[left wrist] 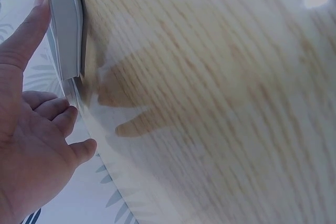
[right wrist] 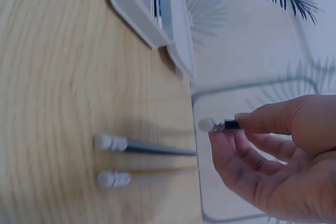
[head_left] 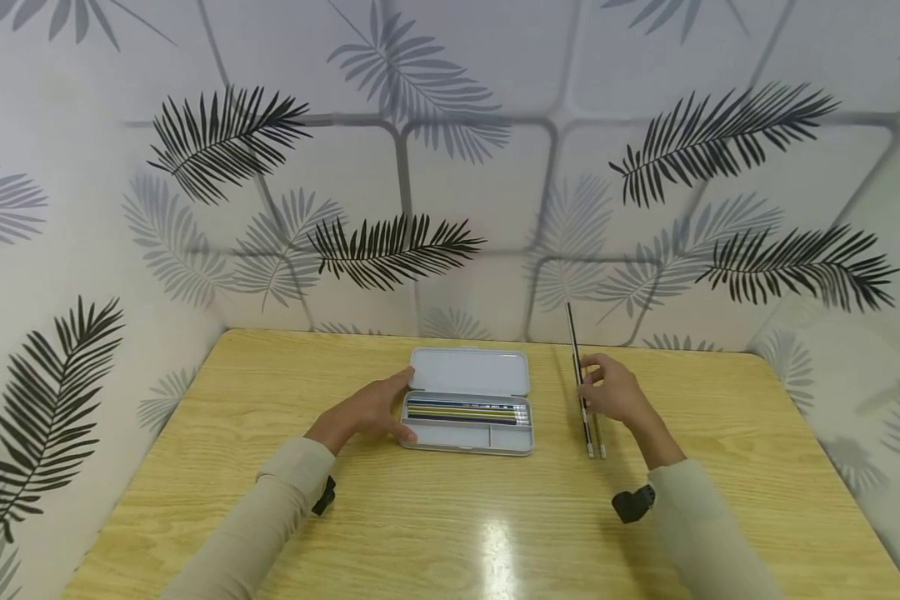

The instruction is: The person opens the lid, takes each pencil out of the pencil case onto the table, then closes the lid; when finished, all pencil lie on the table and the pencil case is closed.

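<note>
A white pencil case lies on the table with its lid swung back. Several pencils with white erasers fill its rear compartment. My left hand is at the case's left end, thumb on the front left corner and fingers loosely spread beside the lid. To the right of the case, my right hand pinches a dark pencil between thumb and fingers, its eraser toward me. Below that hand, a dark pencil and a yellowish pencil lie side by side on the table.
The wood-grain table has a wall with leaf patterns behind it. A small divider splits the case's front compartment. Dark wrist cameras hang below both sleeves.
</note>
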A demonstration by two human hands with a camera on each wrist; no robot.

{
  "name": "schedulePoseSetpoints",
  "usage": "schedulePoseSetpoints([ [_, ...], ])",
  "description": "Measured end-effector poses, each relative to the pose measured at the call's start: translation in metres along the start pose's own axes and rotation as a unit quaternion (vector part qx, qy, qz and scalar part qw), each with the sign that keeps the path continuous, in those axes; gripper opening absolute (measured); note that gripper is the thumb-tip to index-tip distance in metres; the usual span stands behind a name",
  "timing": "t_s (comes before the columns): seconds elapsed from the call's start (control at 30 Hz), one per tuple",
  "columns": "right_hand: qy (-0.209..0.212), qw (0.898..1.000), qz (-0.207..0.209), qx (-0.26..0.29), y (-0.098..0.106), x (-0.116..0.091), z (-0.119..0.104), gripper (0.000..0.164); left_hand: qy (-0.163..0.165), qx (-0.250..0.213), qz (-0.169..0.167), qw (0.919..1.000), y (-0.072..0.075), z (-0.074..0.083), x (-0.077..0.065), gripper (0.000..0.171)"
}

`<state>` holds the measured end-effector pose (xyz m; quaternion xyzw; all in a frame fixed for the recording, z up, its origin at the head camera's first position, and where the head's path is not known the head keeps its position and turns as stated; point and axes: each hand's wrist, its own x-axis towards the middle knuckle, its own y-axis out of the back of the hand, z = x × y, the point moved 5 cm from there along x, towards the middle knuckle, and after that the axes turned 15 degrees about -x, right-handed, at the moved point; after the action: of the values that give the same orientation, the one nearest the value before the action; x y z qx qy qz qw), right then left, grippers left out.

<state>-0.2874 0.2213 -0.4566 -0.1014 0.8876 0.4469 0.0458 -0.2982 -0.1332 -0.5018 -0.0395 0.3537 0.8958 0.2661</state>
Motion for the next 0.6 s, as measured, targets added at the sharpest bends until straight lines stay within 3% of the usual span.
schedulePoseSetpoints([
  [0.27,-0.078,0.997,-0.015,-0.009,0.003,-0.015,0.037,0.047,0.003,0.001,-0.001,1.0,0.0,-0.001,0.001,0.118],
  [0.4,-0.094,0.995,-0.017,-0.033,-0.001,-0.017,0.053,0.047,0.002,-0.001,-0.001,1.0,0.0,0.0,0.001,0.118],
  [0.6,-0.107,0.994,-0.012,-0.012,-0.009,-0.016,0.066,0.048,0.005,-0.003,-0.001,1.0,0.0,0.0,0.0,0.118],
])
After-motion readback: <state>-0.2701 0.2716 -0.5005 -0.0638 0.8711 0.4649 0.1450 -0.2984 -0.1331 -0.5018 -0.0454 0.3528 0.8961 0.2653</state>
